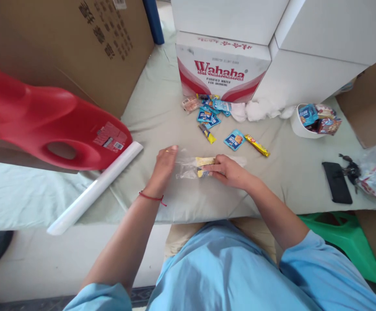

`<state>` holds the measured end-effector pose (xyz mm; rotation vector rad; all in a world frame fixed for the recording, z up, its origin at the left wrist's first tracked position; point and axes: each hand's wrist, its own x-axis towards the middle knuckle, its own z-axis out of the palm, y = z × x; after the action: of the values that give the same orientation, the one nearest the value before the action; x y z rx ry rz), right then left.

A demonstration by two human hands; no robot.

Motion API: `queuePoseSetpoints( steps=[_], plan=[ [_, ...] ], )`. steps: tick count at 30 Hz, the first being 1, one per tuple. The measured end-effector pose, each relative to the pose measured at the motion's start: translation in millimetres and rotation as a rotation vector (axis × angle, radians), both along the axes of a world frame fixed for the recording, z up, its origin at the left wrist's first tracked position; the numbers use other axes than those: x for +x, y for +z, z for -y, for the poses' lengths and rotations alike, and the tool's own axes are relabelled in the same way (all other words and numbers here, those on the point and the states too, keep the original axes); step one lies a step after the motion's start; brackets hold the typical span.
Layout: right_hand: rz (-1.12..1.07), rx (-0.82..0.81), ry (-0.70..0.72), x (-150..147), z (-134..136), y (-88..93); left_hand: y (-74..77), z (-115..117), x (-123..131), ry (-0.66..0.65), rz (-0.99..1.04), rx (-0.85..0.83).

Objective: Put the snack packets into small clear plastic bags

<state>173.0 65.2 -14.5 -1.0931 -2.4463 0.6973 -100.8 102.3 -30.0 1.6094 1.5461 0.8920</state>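
Observation:
A clear plastic bag (pixel 186 167) lies stretched between my hands over the pale green cloth. Its left end is pinched in my left hand (pixel 166 163), which wears a red string bracelet. My right hand (pixel 228 170) is closed around a small yellow and blue snack packet (pixel 205 162) that appears to be in or under the clear plastic; which one, I cannot tell. Just beyond my hands are a blue snack packet (pixel 235 140), a long yellow snack packet (pixel 257 145) and a yellow and dark packet (pixel 207 133).
Several packets (pixel 207 113) lie before a Wahaba-style "Wahaha" carton (pixel 223 71). A white tub (pixel 300 125) of snacks, a black phone (pixel 337 182) and keys (pixel 352 170) are right. A red jug (pixel 78 112) and a plastic roll (pixel 94 190) are left.

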Motion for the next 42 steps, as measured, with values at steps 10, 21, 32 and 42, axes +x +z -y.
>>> queuePoseSetpoints(
  steps=[10,21,32,42],
  plan=[
    [0.01,0.013,-0.01,-3.7,-3.3,-0.8,16.6,18.5,-1.7,-0.223,0.162,0.006],
    [-0.073,0.022,-0.044,-1.3,2.2,-11.0,8.8,34.5,5.2,0.018,0.31,0.04],
    [-0.043,0.031,-0.065,-5.1,5.5,-13.3,22.3,8.9,10.7,0.187,0.271,-0.13],
    [-0.042,-0.019,-0.105,-7.6,8.5,-7.1,25.9,19.4,-1.9,-0.202,-0.235,-0.343]
  ],
)
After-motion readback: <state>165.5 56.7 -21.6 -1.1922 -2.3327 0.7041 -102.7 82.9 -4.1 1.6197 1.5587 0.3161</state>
